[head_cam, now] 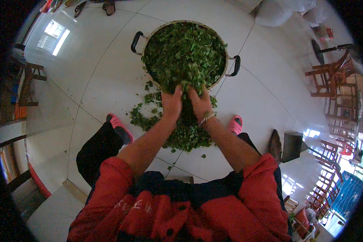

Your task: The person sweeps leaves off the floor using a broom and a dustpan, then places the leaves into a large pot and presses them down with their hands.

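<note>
A wide metal pot (227, 65) with two black handles stands on the floor, heaped with chopped green leaves (184, 48). My left hand (171, 104) and my right hand (202, 103) are side by side at the pot's near rim. Between them they hold a clump of chopped leaves (186, 87), blurred by motion; the fingertips are hidden in the greens. Beneath my hands and forearms, a loose pile of chopped leaves (189, 139) lies on the tiles. A bracelet circles my right wrist.
My feet in pink slippers (121, 125) flank the leaf pile on the tiled floor (103, 81). A dustpan (292, 146) is at the right. Wooden chairs (329, 78) line the right side, and a wooden stool (33, 81) is at the left. Pale plastic bags (275, 12) sit at the far right.
</note>
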Motion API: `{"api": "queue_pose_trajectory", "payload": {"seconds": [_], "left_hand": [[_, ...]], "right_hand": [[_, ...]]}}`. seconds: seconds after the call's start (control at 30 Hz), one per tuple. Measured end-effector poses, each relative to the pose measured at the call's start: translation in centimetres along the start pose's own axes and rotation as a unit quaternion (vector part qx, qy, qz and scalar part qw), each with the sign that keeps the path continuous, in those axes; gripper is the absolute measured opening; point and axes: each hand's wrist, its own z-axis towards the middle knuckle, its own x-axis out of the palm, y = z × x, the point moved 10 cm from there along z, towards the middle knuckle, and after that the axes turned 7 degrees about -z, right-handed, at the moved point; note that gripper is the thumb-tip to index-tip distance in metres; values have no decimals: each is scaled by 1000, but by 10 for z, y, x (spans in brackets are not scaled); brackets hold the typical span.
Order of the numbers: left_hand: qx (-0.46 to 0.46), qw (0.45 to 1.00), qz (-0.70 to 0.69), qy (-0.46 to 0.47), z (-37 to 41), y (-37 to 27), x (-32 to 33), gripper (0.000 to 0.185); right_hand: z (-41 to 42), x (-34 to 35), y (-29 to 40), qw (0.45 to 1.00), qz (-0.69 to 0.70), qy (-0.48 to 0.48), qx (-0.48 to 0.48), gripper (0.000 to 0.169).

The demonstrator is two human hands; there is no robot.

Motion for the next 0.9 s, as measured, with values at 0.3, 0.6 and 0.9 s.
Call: {"api": "queue_pose_trajectory", "payload": {"seconds": [0.3,0.6,0.9], "left_hand": [[122,939,321,1,150,-25,28,60],[48,749,661,-15,211,35,25,63],[14,713,700,24,231,44,34,64]], "right_hand": [[139,9,62,812,-578,-67,-44,65],[204,-14,21,668,-736,-107,-44,61],[229,-18,11,681,-729,-64,-15,64]]}}
